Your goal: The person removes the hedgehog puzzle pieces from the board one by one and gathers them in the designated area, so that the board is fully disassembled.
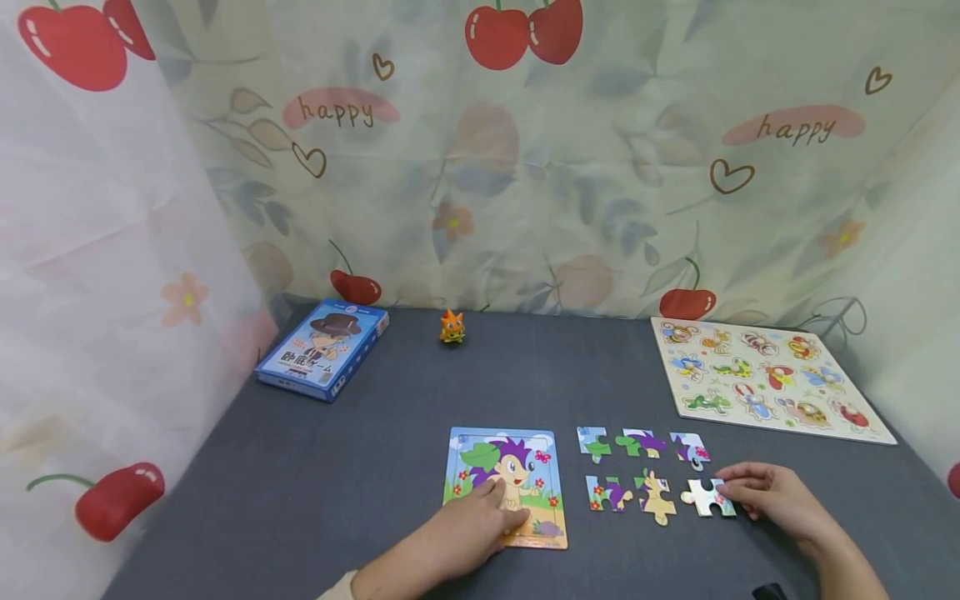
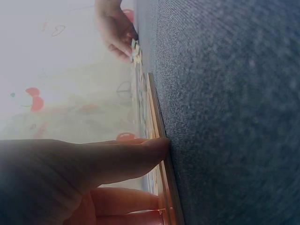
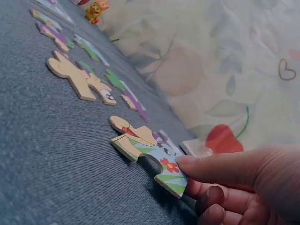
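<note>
A hedgehog picture puzzle board [image 1: 525, 454] lies on the grey tabletop [image 1: 375, 467]. My left hand [image 1: 495, 504] rests flat on its lower left part with straight fingers; in the left wrist view the fingertips [image 2: 157, 145] touch the board's edge [image 2: 157, 112]. To the board's right several loose puzzle pieces lie in two rows, among them a tan one [image 1: 655, 496] [image 3: 79, 79]. My right hand [image 1: 738, 493] [image 3: 197, 180] pinches the rightmost piece of the near row [image 1: 703, 497] [image 3: 145, 143], one finger on top and the others curled under its near end.
A blue game box [image 1: 324, 347] sits at the back left, with a small orange toy figure [image 1: 452, 327] beside it. A wooden peg puzzle of insects [image 1: 765, 379] lies at the back right. Cherry-print curtains enclose the table on three sides.
</note>
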Available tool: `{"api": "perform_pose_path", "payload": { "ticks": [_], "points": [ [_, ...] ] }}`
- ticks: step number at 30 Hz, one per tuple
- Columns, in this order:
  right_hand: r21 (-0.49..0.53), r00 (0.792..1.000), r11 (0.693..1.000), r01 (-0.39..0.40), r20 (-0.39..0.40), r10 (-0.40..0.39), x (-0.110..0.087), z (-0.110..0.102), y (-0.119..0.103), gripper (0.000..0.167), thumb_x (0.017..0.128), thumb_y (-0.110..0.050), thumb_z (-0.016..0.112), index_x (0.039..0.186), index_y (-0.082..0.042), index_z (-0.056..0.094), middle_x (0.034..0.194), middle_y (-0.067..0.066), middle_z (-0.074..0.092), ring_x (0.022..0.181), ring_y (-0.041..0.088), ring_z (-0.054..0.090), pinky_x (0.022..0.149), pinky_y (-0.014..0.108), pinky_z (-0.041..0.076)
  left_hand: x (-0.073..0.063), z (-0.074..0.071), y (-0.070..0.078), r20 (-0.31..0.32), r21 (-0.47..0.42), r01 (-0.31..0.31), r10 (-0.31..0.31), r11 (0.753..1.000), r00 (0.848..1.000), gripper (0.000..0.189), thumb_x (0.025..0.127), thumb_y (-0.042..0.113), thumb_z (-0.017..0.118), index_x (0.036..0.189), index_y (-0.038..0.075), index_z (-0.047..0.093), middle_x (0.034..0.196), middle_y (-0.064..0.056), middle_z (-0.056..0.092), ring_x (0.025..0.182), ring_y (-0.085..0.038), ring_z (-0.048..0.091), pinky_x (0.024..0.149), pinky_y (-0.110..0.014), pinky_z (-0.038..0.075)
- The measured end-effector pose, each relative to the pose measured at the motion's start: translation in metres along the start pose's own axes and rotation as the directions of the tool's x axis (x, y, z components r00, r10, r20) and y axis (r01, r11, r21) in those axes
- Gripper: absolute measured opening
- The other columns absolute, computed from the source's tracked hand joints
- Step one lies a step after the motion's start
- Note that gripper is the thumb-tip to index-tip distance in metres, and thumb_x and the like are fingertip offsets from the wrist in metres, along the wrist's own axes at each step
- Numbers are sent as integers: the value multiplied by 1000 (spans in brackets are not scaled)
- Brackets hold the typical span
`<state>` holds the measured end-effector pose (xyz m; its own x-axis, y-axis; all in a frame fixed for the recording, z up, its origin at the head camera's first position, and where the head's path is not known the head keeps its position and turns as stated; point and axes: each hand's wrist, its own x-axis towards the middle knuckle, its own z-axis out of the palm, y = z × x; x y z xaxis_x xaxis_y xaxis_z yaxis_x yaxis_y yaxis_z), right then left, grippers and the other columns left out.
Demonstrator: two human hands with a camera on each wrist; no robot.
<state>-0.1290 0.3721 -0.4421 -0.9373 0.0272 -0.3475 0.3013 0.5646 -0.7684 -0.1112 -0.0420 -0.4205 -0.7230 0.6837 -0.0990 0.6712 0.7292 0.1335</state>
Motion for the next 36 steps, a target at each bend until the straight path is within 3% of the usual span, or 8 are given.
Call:
{"api": "perform_pose_path", "payload": {
  "ticks": [11, 25, 29, 33, 36],
  "points": [
    [-82, 998, 997, 13, -63, -18, 3, 4, 2, 40, 85, -21, 67, 110, 10, 61, 83, -2, 68, 65, 4, 54, 55, 25, 50, -1, 0, 1, -6, -5, 6, -6, 1000, 1000, 34, 88, 29, 63, 122, 32, 62, 132, -17, 54, 125, -27, 50, 90, -36, 51],
    [-79, 994, 996, 41, -100, -49, 1, 4, 3, 43, 82, -18, 71, 110, 13, 59, 82, 0, 64, 63, 5, 56, 57, 26, 52, 0, 1, 0, -13, 6, -6, 6, 1000, 1000, 35, 87, 28, 64, 123, 31, 62, 132, -18, 54, 125, -28, 50, 90, -35, 51],
    [-144, 987, 982, 123, -82, -136, -2, 5, 6, 48, 78, -20, 75, 113, 9, 59, 82, 0, 59, 62, 3, 51, 56, 22, 47, 0, 0, 0, -3, -2, -7, 7, 1000, 1000, 35, 88, 28, 63, 123, 31, 62, 132, -17, 54, 125, -28, 50, 91, -36, 51],
    [-228, 966, 945, 234, -51, -252, -5, 7, 6, 44, 76, -20, 76, 109, 5, 62, 80, -2, 58, 62, 0, 47, 55, 21, 39, 0, 0, 0, 3, 0, -9, 9, 1000, 1000, 36, 87, 28, 64, 123, 31, 61, 132, -17, 54, 125, -28, 50, 91, -35, 51],
    [-244, 961, 937, 249, -55, -270, -5, 9, 5, 41, 76, -19, 76, 107, 5, 63, 80, -2, 58, 62, 0, 46, 54, 21, 38, 0, 0, 0, -2, 11, -13, 13, 1000, 1000, 37, 87, 28, 65, 123, 31, 61, 132, -18, 55, 124, -28, 51, 91, -35, 51]
  ]
}}
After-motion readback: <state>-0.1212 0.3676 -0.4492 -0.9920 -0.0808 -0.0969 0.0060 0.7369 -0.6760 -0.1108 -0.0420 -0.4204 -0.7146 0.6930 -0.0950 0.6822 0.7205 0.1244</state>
